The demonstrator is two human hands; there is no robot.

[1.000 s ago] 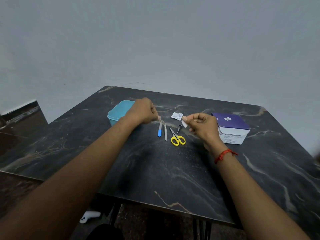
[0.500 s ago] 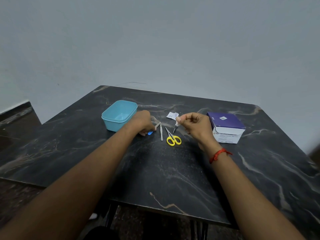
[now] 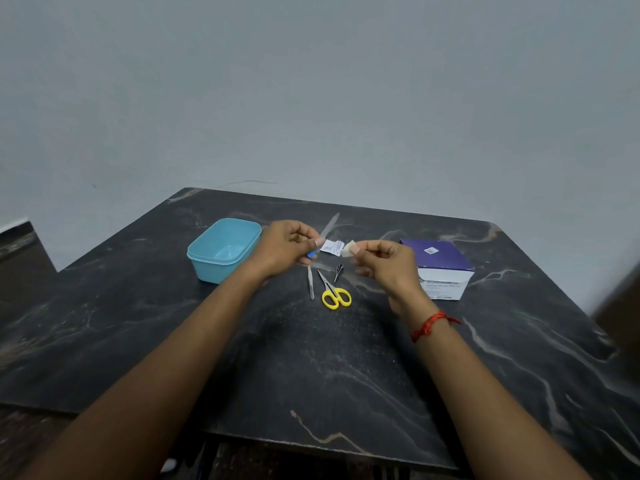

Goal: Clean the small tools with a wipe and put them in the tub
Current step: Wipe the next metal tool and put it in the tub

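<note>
My left hand (image 3: 285, 245) grips a blue-handled nail file (image 3: 329, 224) above the table, its metal blade pointing up and away. My right hand (image 3: 384, 263) pinches a small white wipe (image 3: 347, 248) close to the file. A torn white sachet (image 3: 331, 245) lies on the table between the hands. A metal tool (image 3: 310, 282), yellow-handled scissors (image 3: 333, 292) and dark tweezers (image 3: 338, 271) lie side by side on the black marble table (image 3: 311, 358). The light blue tub (image 3: 223, 249) stands open at the left, nothing inside.
A purple and white box of alcohol swabs (image 3: 441, 268) stands to the right of my right hand. A grey wall rises behind the table. A dark ledge (image 3: 20, 251) sits at the far left.
My left hand picked the blue-handled file up off the table and raised it. My right hand kept the wipe and shifted slightly toward the file.
</note>
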